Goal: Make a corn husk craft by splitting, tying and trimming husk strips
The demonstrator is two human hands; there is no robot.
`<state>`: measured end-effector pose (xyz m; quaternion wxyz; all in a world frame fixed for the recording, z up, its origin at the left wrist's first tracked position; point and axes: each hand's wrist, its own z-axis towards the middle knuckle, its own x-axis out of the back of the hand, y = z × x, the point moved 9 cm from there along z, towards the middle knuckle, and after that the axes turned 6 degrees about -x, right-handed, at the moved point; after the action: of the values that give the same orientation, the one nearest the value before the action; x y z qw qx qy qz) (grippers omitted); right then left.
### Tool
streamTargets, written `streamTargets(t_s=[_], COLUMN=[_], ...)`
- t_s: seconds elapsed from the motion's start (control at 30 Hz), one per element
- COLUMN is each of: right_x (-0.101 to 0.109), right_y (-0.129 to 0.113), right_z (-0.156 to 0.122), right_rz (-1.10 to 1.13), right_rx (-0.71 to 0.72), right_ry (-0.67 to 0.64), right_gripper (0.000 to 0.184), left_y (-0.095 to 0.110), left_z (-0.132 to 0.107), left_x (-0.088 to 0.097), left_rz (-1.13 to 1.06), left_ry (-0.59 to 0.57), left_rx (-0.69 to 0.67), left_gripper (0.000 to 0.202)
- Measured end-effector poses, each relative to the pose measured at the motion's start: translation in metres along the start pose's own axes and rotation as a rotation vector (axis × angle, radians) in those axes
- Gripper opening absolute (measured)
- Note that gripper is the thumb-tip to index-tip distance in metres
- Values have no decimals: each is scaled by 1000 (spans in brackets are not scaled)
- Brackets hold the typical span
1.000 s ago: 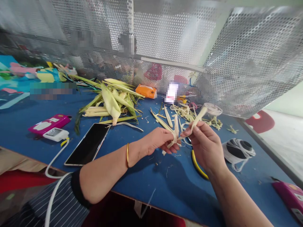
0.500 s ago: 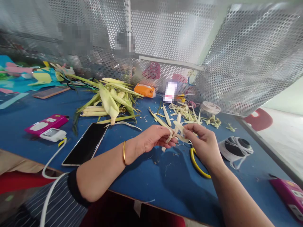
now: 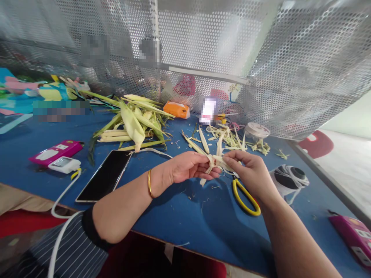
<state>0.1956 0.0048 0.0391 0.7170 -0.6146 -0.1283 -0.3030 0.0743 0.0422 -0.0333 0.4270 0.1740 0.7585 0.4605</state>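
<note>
Pale corn husk strips (image 3: 211, 161), looped and crossed over one another, are held above the blue table. My left hand (image 3: 189, 166) pinches the looped part between thumb and fingers, palm partly turned up. From the other side, my right hand (image 3: 247, 170) grips a strip end between thumb and forefinger. Yellow-handled scissors (image 3: 246, 199) lie under and beside my right hand, their blades mostly hidden. Just beyond the hands are loose husk pieces (image 3: 204, 141) and a heap of thin husk strips (image 3: 227, 137).
Green corn husks (image 3: 133, 125) are piled at the back left, near an orange packet (image 3: 176, 110). A black-screened tablet (image 3: 106, 175) and a magenta device (image 3: 56, 152) lie left. A spool of white cord (image 3: 290, 179) stands right. Perforated sheeting (image 3: 203, 42) rises behind the table (image 3: 174, 216).
My right hand has drawn slightly closer to the left, and the husk strips now cross more tightly between the fingers. More of the scissors' yellow handle shows.
</note>
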Motion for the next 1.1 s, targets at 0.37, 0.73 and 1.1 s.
streamTargets(t_s=[0.37, 0.73, 1.1], right_x=[4, 1, -20], right_y=[4, -4, -24], right_z=[-1, -2, -15], right_rz=[-39, -30, -323], right_rx=[-31, 11, 264], right_ry=[44, 27, 162], right_gripper=[20, 19, 4], left_y=[3, 6, -1], left_z=[-1, -3, -2], left_x=[2, 5, 0], left_rz=[65, 99, 121], left_ry=[72, 130, 117], left_rx=[-29, -63, -11], left_gripper=[33, 30, 27])
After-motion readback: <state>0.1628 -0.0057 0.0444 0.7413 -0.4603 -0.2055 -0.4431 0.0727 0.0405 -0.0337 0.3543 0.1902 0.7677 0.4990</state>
